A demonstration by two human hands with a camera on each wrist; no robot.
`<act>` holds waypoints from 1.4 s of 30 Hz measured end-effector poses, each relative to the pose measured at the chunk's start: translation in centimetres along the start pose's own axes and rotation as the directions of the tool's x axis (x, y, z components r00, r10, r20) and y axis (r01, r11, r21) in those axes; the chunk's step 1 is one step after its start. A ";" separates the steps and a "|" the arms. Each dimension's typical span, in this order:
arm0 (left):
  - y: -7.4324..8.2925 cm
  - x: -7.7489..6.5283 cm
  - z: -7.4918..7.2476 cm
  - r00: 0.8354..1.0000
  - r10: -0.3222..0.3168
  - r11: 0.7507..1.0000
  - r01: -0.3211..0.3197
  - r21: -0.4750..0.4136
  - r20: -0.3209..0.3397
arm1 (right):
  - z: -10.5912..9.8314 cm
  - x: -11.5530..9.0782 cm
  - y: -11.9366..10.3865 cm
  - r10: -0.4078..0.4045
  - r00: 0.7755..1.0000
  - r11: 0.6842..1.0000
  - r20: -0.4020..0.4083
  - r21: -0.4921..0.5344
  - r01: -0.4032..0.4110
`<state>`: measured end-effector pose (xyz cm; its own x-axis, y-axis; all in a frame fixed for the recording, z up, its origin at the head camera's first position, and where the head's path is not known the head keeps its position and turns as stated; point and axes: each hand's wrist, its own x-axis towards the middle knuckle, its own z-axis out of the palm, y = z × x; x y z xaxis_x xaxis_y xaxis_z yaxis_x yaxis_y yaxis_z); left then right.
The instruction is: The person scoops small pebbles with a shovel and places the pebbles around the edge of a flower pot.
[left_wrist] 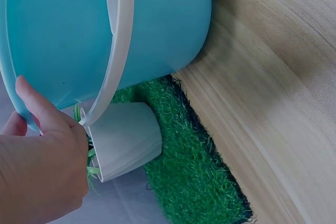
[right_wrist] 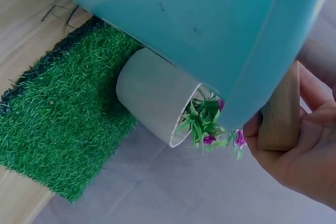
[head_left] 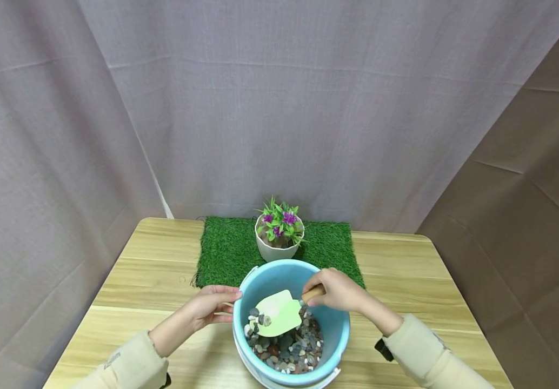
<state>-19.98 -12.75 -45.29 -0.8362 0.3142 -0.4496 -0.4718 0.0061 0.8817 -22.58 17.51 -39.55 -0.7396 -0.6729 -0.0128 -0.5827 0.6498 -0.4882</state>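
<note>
A light blue bucket (head_left: 343, 329) with pebbles (head_left: 289, 352) in its bottom stands at the table's front. My left hand (head_left: 216, 305) holds its left rim, the thumb at the top edge and the fingers against the outer wall, as the left wrist view shows. With my right hand (head_left: 335, 289) I grip the wooden handle (right_wrist: 281, 111) of a light green trowel (head_left: 281, 319). Its blade is inside the bucket above the pebbles, several of them lying at its tip on the left. In the right wrist view the bucket wall hides the blade.
Behind the bucket, a white pot (head_left: 279, 252) with purple flowers stands on a green artificial grass mat (head_left: 330, 243). A white bail handle (left_wrist: 122, 30) hangs on the bucket's outside. The wooden table (head_left: 406, 275) ends at grey curtains (head_left: 279, 108) behind.
</note>
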 end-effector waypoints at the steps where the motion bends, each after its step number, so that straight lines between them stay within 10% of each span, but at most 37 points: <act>1: 0.0 0.0 0.0 1.000 0.002 1.000 -0.002 -0.001 0.000 | -0.1 0.0 0.1 0.002 1.000 1.000 -0.001 0.015 -0.002; 42: 0.2 -0.2 -0.3 0.999 -0.008 0.999 0.009 -0.034 0.039 | -5.5 -1.0 5.2 0.152 0.971 0.978 -0.186 0.168 -0.121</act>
<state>-19.98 -13.09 -45.07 -0.8210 0.3507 -0.4504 -0.4886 -0.0236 0.8722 -26.70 23.54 -37.27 -0.8691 -0.4887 0.0759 -0.4241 0.6574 -0.6229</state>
